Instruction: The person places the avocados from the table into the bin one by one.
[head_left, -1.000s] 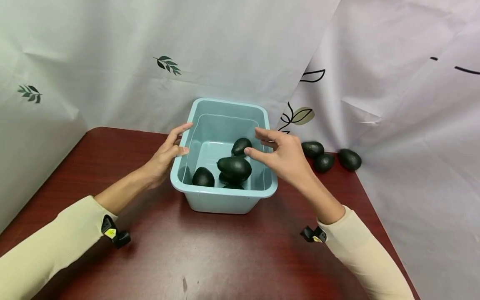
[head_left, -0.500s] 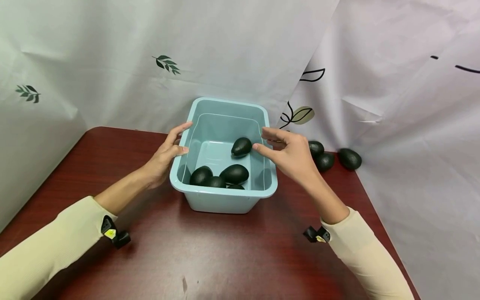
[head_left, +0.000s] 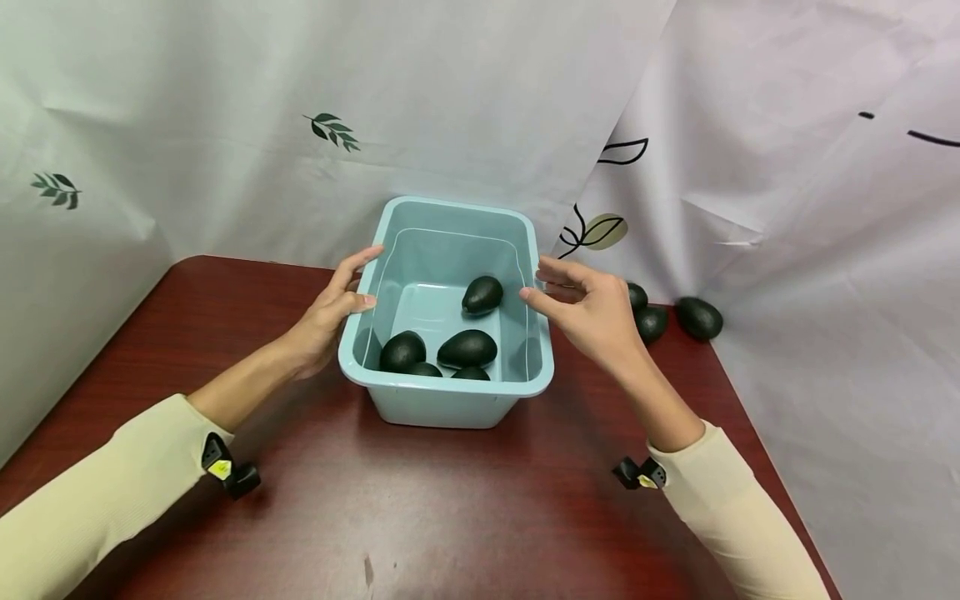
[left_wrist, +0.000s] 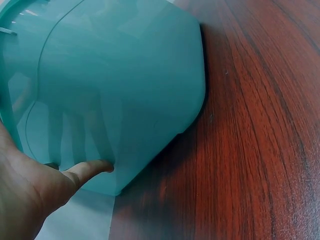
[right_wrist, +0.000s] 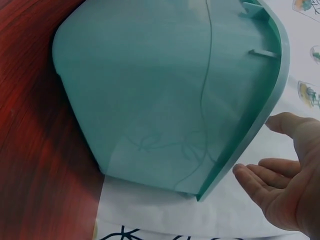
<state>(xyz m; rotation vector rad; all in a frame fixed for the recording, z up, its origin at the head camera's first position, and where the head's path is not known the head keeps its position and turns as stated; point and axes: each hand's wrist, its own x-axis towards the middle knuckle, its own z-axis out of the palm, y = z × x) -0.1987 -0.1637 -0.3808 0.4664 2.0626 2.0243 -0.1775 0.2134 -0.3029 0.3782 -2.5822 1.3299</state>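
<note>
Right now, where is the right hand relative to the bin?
In the head view the right hand hangs open beside the teal bin's right rim, empty, with loose avocados on the table just beyond it.

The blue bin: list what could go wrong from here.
1. The three avocados outside lie by the table's right edge against the sheet; a careless reach by the right hand might roll one off.
2. The left hand only rests on the side of the blue bin; a knock from the right could slide it on the smooth table.
3. The avocados in the bin lie loose and could roll if it tips.
</note>
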